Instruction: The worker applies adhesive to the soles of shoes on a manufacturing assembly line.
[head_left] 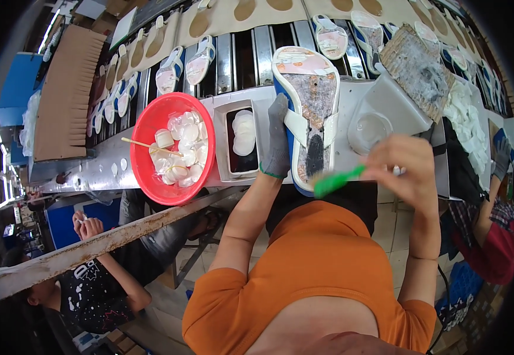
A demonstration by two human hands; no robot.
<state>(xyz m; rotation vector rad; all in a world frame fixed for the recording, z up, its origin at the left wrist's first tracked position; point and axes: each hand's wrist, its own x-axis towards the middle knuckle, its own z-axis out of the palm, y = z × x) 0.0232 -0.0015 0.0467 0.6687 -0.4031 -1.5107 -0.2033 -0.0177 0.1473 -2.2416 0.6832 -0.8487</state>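
Note:
My left hand (276, 137), in a grey knit glove, grips a white-and-blue sandal (317, 89) by its left side. The sandal's underside faces up, showing a grey fibrous bottom, a dark patch toward the near end and a pinkish patterned patch at the far end. My bare right hand (403, 171) is closed round a brush with a green handle (341, 180). The brush head is at the near end of the sandal; whether it touches is too blurred to tell. Just beyond my right hand stands a translucent cup (370, 131).
Left of the sandal are a white tray (224, 168) with white discs and dark liquid, and a red basin (142, 168) of white discs with a stick. Rollers (263, 56) carrying sandals run behind. A matted board (419, 71) lies at right. Two people sit or stand nearby.

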